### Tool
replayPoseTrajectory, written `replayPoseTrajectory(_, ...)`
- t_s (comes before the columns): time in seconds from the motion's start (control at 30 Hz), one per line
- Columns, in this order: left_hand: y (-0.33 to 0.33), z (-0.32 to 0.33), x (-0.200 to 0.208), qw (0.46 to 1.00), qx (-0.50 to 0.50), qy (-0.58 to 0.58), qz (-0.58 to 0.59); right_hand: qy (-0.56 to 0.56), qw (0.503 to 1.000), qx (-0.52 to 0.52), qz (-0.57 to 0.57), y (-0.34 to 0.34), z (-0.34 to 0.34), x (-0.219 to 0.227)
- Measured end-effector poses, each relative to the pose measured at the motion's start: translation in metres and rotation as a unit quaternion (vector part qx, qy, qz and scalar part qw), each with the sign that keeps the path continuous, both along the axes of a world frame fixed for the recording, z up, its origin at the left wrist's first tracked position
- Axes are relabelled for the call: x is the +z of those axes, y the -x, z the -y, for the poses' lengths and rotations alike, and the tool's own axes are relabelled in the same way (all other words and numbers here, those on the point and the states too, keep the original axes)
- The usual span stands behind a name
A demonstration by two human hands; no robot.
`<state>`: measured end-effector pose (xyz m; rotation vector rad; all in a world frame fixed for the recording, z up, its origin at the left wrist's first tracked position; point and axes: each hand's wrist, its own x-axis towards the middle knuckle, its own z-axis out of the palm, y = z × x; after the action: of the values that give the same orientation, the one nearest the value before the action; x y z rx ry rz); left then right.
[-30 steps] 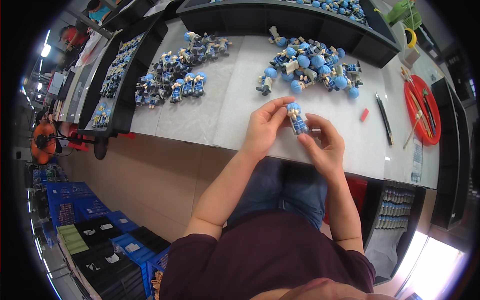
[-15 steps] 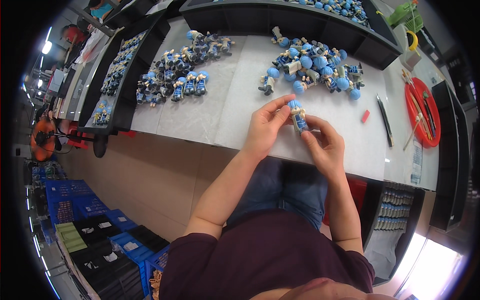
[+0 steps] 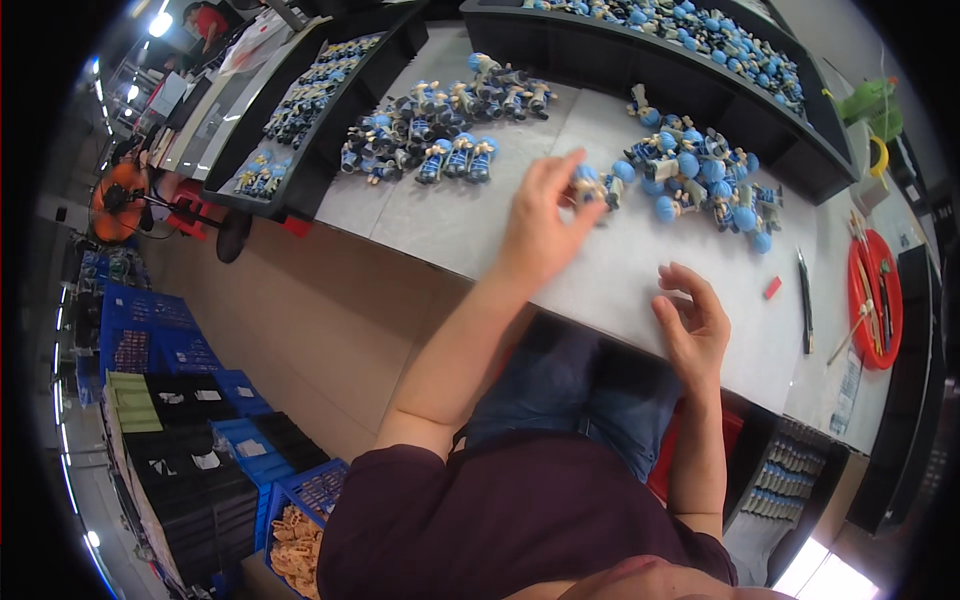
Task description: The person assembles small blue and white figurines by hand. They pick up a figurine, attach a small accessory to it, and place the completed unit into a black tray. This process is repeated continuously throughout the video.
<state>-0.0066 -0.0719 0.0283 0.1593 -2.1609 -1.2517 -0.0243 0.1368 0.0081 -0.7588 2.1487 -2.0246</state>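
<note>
A small doll figurine with a ribbed blue cap is pinched between the thumb and fingers of my left hand, slightly above the table. Part of its body is hidden by my thumb. Just right of it lies a separate blue-capped figurine, close to the held one. My right hand hovers near the table's front edge, its fingers apart and curled, with nothing in them. Beyond my hands, a loose heap of figurines lies to the right. A second figurine group spreads to the left, some in a row.
Black trays of figurines stand at the back and left. On the right are a pink eraser, a dark pen-like tool and a red dish with brushes. Below right sits another tray with figurine rows.
My right hand has let go of the figurine and drawn apart from it. My left hand has carried it away from me and to the left. The whole view has shifted.
</note>
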Motion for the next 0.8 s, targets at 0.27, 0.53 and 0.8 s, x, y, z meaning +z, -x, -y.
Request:
replayPoseTrajectory(0.27,0.008,0.080,0.001,0.893,0.141,0.397,0.160,-0.011,1.000,0.000,0.001,0.000,0.001,0.002)
replayPoseTrajectory(0.53,0.011,0.072,0.004,0.845,0.134,0.448,0.258,-0.015,1.000,0.001,-0.003,0.002,0.000,0.001)
replayPoseTrajectory(0.8,0.034,0.026,0.010,0.960,-0.021,0.246,0.134,-0.015,1.000,0.002,-0.004,0.002,-0.002,0.003)
